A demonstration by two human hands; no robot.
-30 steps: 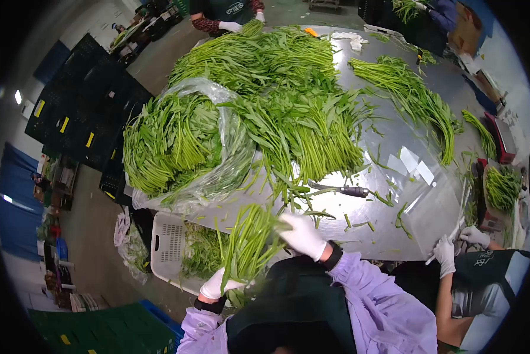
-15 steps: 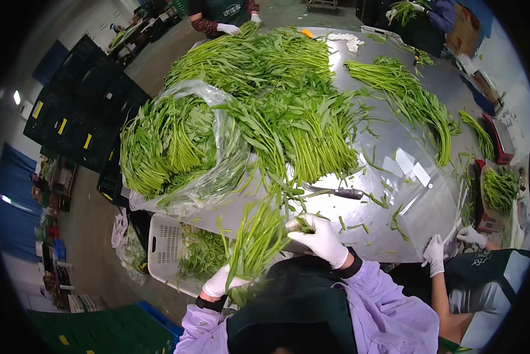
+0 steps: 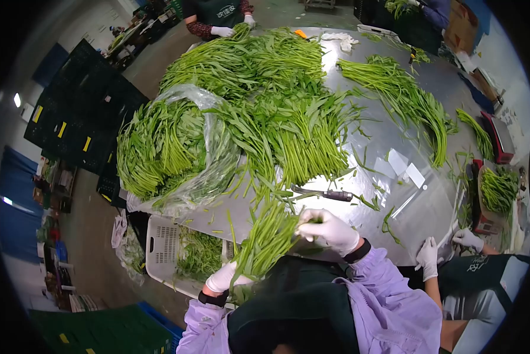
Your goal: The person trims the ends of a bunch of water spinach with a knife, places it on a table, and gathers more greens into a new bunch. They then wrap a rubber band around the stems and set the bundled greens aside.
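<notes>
My left hand (image 3: 225, 279), in a white glove, is closed around the leafy lower end of a bunch of water spinach (image 3: 266, 239) in front of my apron. The stems of the bunch fan up toward the table. My right hand (image 3: 331, 229), also gloved, is at the right side of the bunch with its fingers pinched together; what is between them is too small to make out. A knife (image 3: 336, 194) with a dark handle lies on the metal table (image 3: 371, 227) just beyond my right hand. A large pile of water spinach (image 3: 303, 130) lies behind it.
A clear plastic bag (image 3: 221, 159) full of greens stands at the table's left. Below it is a white crate (image 3: 163, 245) with leafy scraps. A co-worker's gloved hands (image 3: 428, 256) are at the right edge; another person (image 3: 221, 17) works across the table. Dark crates (image 3: 82, 106) are stacked left.
The bunch has tilted and moved slightly right in my left hand. My right hand has shifted a little right, and the greenery seen in its fingers before no longer shows clearly.
</notes>
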